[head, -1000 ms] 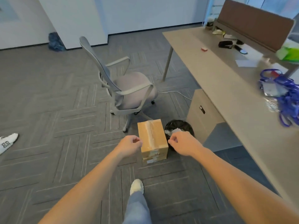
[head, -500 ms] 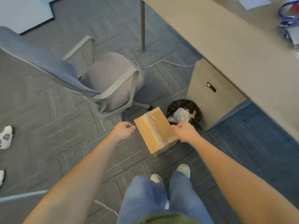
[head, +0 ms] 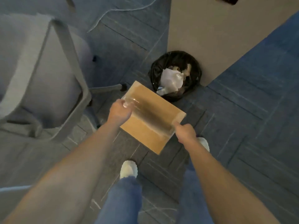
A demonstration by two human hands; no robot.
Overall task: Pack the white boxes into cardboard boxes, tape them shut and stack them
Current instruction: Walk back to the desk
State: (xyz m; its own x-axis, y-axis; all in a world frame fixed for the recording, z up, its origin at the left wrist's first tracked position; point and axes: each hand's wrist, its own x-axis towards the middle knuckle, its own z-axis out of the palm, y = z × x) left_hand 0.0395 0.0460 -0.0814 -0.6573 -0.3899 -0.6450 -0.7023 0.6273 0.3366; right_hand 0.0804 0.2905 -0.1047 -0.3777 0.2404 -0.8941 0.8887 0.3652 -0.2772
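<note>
Shifted onto the cardboard box [head: 155, 126] since half a second ago: left hand [head: 119, 113], then clear of it, now at its 10 o'clock corner, and the box itself turned to lie lengthwise from 10 to 4 o'clock. Curled over that corner, fingers on the glossy end of the clear tape [head: 150, 113] laid along the middle seam of the lid. Right hand [head: 186, 132] at the 4 o'clock end, fingers bent, pinching the edge at the tape's other end. Lid shut, flaps flat. Impossible to tell whether resting on anything beneath or lifted off the carpet [head: 242, 110]. Just past the box at 1 o'clock, a round waste bin [head: 155, 70] with a black liner, crumpled white paper [head: 171, 80] inside. Right behind the bin, also at 1 o'clock, a beige drawer cabinet [head: 226, 38]. At 9 o'clock, a grey office chair [head: 53, 78]. At 6 o'clock, a white shoe [head: 128, 168] and blue jeans [head: 123, 199]. Heavy motion blur throughout.
</note>
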